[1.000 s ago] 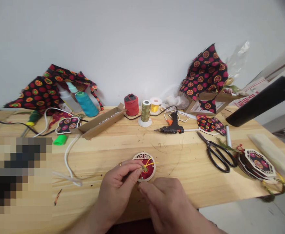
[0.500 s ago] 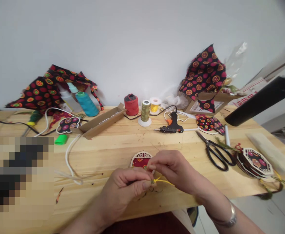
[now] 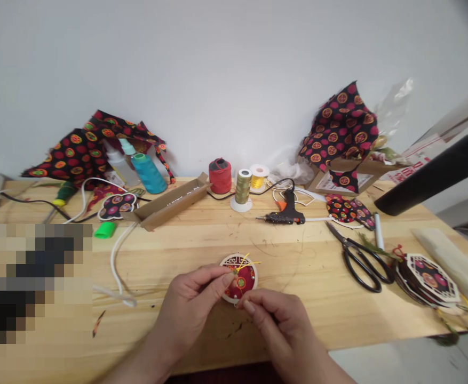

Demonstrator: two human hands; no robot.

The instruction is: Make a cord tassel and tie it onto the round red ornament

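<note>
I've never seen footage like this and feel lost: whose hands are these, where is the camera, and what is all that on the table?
There is no machine here. One camera sits on a person's head and looks forward and down, so the two bare hands at the bottom are that person's own.

The left hand pinches a yellow thread at a small round red disc lying on the wooden table. The right hand has its fingertips at the disc's lower rim; whether it grips is unclear.

Farther back lie a glue gun, scissors, thread spools, patterned cloth and, at the right, a stack of similar pieces. The blurred block at the left is masked.
</note>
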